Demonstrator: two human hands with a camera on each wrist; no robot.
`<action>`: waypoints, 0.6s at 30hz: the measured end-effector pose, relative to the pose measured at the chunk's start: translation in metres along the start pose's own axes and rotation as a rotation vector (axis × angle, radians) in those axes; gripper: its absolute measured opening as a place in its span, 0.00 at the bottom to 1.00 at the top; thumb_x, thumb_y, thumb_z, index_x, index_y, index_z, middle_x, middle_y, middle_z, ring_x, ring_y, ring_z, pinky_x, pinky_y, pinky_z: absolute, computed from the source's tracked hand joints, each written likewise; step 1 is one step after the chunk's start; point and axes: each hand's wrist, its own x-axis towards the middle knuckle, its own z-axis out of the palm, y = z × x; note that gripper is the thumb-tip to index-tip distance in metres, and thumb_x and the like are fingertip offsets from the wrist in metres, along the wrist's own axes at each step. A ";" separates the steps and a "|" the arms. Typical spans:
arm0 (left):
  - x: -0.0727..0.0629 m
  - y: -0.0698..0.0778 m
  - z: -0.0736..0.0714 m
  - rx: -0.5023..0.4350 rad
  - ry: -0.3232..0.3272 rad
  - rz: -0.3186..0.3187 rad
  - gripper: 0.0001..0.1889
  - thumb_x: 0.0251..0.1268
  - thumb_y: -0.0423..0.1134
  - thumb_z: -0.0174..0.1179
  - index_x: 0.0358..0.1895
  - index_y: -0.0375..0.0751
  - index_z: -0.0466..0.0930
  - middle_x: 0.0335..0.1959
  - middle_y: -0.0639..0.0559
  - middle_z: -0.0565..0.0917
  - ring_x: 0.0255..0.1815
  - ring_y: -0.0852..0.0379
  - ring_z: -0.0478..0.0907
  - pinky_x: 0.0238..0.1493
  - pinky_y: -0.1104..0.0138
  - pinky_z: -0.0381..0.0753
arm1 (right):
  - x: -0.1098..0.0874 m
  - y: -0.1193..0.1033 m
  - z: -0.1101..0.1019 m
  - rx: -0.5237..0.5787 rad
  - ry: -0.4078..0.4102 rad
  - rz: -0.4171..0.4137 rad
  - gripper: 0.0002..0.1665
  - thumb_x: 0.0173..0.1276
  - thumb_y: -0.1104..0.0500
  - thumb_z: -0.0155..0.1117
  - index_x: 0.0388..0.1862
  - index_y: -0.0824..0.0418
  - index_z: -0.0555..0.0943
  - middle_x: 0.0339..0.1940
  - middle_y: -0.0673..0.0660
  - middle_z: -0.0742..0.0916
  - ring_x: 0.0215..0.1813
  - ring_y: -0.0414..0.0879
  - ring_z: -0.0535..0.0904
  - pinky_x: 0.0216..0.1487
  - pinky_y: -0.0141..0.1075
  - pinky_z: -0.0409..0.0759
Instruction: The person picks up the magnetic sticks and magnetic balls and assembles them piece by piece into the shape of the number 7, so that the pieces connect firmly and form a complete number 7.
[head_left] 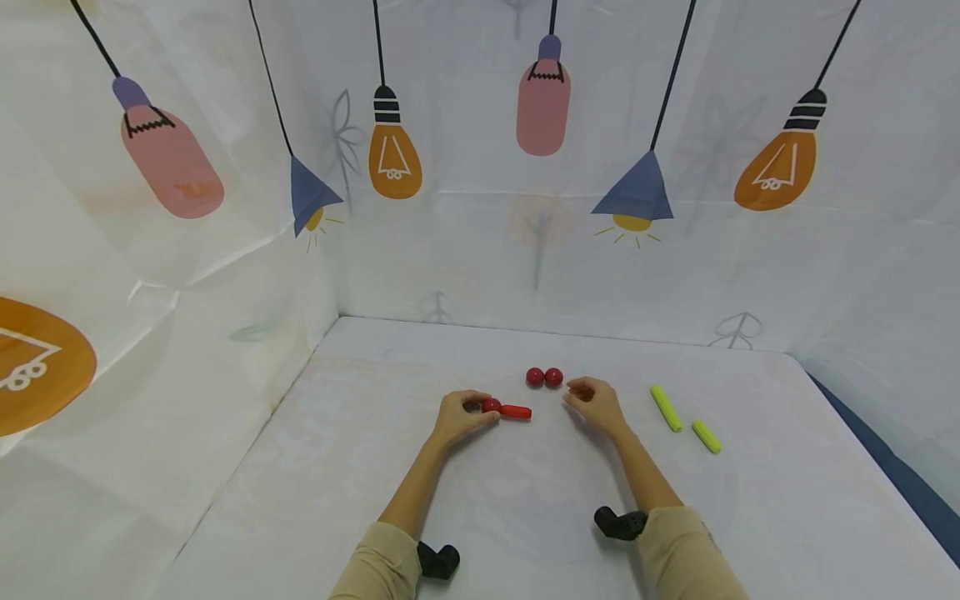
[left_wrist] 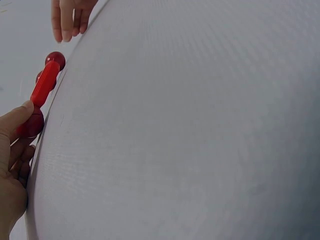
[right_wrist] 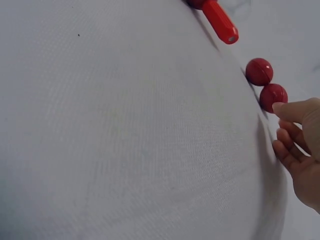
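My left hand [head_left: 459,419] pinches a dark red ball [head_left: 491,405] between thumb and fingers. From that ball a bright red rod [head_left: 516,412] sticks out to the right; its end face shows a small grey spot in the right wrist view. More bright red shows on the ball's other side in the left wrist view, partly hidden by the fingers. Two dark red balls [right_wrist: 259,72] sit side by side on the white table, beyond the rod. Just right of them is my right hand [head_left: 596,403], fingers loosely bent and holding nothing, thumb tip close to the nearer ball [right_wrist: 273,98].
Two yellow-green rods, a longer one [head_left: 667,408] and a shorter one [head_left: 707,436], lie right of my right hand on the white table [head_left: 525,517]. White sheeting [head_left: 465,250] printed with lamps stands behind and at the sides. Black wrist devices [head_left: 621,523] project inward from the sleeves.
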 end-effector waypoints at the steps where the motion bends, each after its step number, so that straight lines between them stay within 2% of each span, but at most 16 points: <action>1: 0.000 0.000 0.000 0.001 -0.001 -0.003 0.19 0.50 0.43 0.71 0.44 0.36 0.84 0.40 0.46 0.85 0.42 0.52 0.78 0.45 0.62 0.77 | 0.001 0.000 0.000 0.000 0.004 0.001 0.16 0.59 0.67 0.65 0.45 0.74 0.79 0.37 0.65 0.85 0.38 0.52 0.80 0.41 0.35 0.77; 7: 0.000 0.001 -0.001 0.005 0.000 0.006 0.19 0.50 0.43 0.71 0.44 0.36 0.84 0.39 0.46 0.85 0.41 0.52 0.78 0.45 0.62 0.77 | 0.006 -0.001 0.000 0.004 0.008 0.026 0.21 0.59 0.66 0.66 0.50 0.74 0.77 0.42 0.68 0.83 0.41 0.55 0.79 0.44 0.40 0.78; 18: 0.000 0.001 0.000 0.002 0.005 0.008 0.18 0.51 0.43 0.71 0.43 0.36 0.84 0.39 0.47 0.85 0.41 0.52 0.78 0.45 0.61 0.77 | 0.018 0.002 0.004 -0.014 0.019 0.001 0.25 0.55 0.67 0.68 0.53 0.74 0.75 0.44 0.70 0.82 0.40 0.57 0.79 0.45 0.43 0.77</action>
